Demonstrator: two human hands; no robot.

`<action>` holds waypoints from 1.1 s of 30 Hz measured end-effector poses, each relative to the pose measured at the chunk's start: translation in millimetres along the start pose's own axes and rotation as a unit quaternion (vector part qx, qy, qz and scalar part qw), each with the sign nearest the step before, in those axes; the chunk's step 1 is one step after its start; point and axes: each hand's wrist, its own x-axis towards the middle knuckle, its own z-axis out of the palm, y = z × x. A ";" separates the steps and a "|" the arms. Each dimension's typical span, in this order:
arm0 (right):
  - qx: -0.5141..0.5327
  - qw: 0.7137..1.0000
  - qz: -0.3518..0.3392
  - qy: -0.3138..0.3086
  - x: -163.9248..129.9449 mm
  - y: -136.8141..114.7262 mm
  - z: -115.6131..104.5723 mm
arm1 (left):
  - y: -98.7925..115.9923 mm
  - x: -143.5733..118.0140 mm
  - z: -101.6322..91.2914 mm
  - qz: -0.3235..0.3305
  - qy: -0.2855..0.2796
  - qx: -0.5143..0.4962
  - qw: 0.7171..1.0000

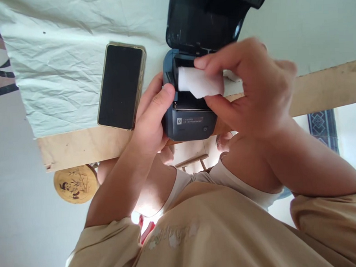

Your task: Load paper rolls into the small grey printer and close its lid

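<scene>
A small dark label printer stands at the front edge of the table, its black lid swung up and back. My left hand grips the printer's left side, thumb on the rim of the open compartment. Between the thumb and fingers of my right hand is a white paper roll, partly inside the compartment, with a loose flap hanging toward me. My fingers cover the roll's right end, and whether it touches the bottom of the compartment cannot be seen.
Left of the printer, a phone with a dark screen and clear case lies on the pale green cloth. The table's bare wooden edge runs along the front. A round stool top with a panda picture is below on the left.
</scene>
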 end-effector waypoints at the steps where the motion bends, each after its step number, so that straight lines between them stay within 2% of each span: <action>1: -0.021 0.999 -0.025 0.010 -0.1 0.6 0.8 | -1.2 0.2 -2.2 -0.004 -0.002 0.006 1.000; 4: -0.011 0.997 -0.072 0.016 -0.5 3.3 3.6 | -5.1 1.2 -6.3 -0.007 0.001 0.014 1.000; 9: 0.007 0.991 -0.128 0.044 -1.2 6.1 2.7 | -2.3 0.7 -5.3 0.001 -0.026 -0.009 1.000; 12: 0.035 0.981 -0.189 0.029 -2.9 8.2 2.8 | 2.5 -0.6 -5.0 -0.024 -0.035 -0.006 0.999; 15: 0.038 0.973 -0.228 -0.004 -5.2 10.0 4.7 | 1.0 -0.9 -8.7 -0.008 -0.047 -0.005 0.999; 17: 0.038 0.973 -0.226 -0.011 -6.5 9.6 5.7 | -3.0 -0.4 -11.9 0.015 -0.051 -0.005 0.999; 22: 0.056 0.982 -0.179 0.004 -7.7 4.4 1.7 | -11.9 2.7 -16.9 0.025 -0.024 0.044 0.998; 27: 0.042 0.995 -0.088 -0.002 -7.3 2.1 -3.9 | -18.4 8.5 -25.3 0.061 -0.057 0.045 0.995; 33: 0.040 0.996 -0.082 -0.025 -8.9 -0.8 -1.0 | -21.1 10.1 -28.6 0.064 -0.059 0.051 0.995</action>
